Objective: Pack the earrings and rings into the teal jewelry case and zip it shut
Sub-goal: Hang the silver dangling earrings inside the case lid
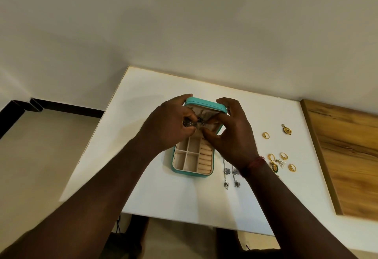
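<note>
**Head view: both hands at the raised lid of the open teal case**

Head view, looking down on a white table (143,187) against a pale wall. Near the table's middle, the teal jewelry case (192,174), unzipped and open, base flat on the table, lid (204,103) standing up at the far side. Inside the base, four beige square compartments on the left and a column of padded ring rolls (205,160) on the right; nothing visible in any of them.

Left hand (169,125) in front of the lid's left edge, fingers curled tight, pinching a small dark silvery earring (191,123) against the lid's beige lining. Right hand (231,134) at the lid's right edge, index finger over the top corner, thumb and fingertips drawn in narrow toward the same earring; actual contact with it impossible to tell. Red thread band (255,163) around the right wrist.

On the table to the right of the case, just beside it, two long silver drop earrings (231,177) lying side by side. Farther right, well apart from the case, a loose scatter of gold rings (284,156), a lone gold ring (266,135), and a gold pendant earring (286,129) farthest back. At the table's right edge, a wooden panel (347,156).
</note>
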